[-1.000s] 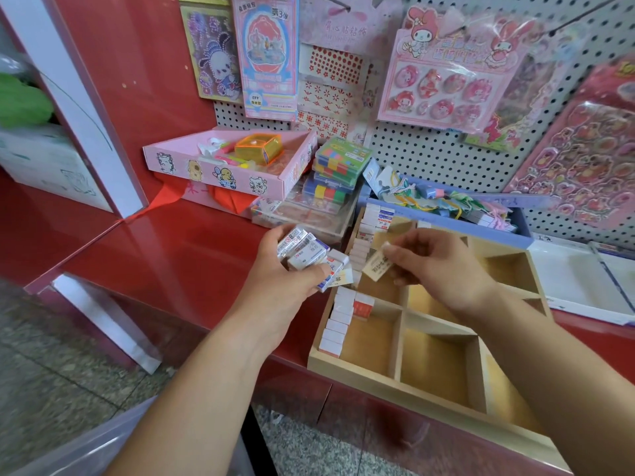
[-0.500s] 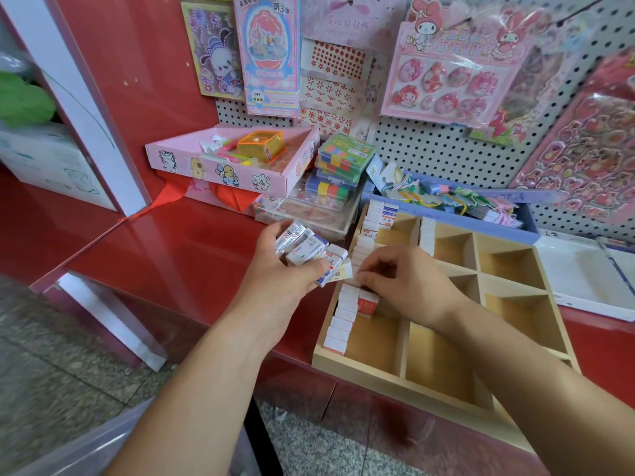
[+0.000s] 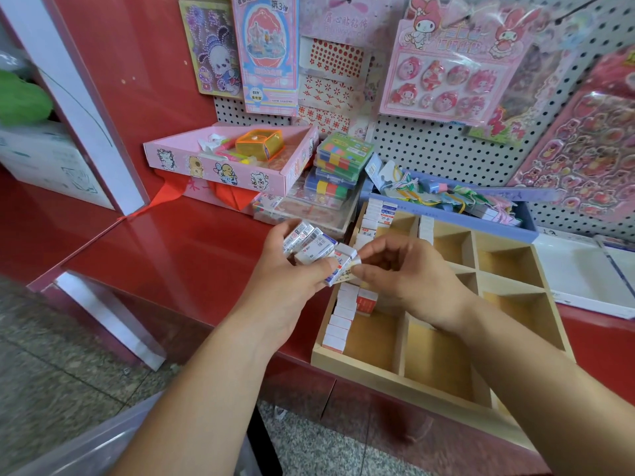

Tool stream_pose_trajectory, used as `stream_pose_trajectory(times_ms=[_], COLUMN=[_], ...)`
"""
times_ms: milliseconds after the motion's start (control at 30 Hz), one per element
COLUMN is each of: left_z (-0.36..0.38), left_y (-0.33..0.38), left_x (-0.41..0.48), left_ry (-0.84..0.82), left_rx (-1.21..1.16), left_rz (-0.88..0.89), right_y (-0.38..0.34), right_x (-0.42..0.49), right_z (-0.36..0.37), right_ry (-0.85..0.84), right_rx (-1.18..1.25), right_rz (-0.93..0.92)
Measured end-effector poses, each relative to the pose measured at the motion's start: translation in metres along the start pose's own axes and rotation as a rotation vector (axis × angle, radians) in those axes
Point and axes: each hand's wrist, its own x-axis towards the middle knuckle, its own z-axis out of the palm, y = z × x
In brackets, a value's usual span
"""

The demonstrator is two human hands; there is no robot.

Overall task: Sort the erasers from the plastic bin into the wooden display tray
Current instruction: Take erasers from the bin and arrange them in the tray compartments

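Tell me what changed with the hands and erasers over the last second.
The right hand dipped into the wooden tray by the left column of erasers, then rose back to the left hand and now pinches an eraser at the edge of its bundle. The left hand still grips the bundle; the tray has not moved.

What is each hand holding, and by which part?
Left hand grips a bundle of erasers across its sides; right hand pinches the end of one eraser sticking out of it.

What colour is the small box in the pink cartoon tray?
The box is translucent orange, best seen in the head view.
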Motion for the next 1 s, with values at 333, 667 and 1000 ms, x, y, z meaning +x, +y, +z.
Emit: stream_pose_trajectory(times_ms=[333,667,1000], left_z=[0.008,0.004,0.006], left_y=[-0.002,-0.002,-0.005], left_x=[0.002,0.005,0.004], left_ry=[-0.002,0.046,0.031], left_rx=[-0.066,-0.077,-0.041], left_rz=[-0.017,-0.007,-0.018], right_y=[0.005,0.007,0.011], right_x=[-0.002,-0.008,0.008], right_z=[-0.006,-0.016,-0.051], right_ry=[0.019,0.104,0.343], right_rx=[0.099,0.094,-0.36], right_rz=[0.067,0.053,0.036])
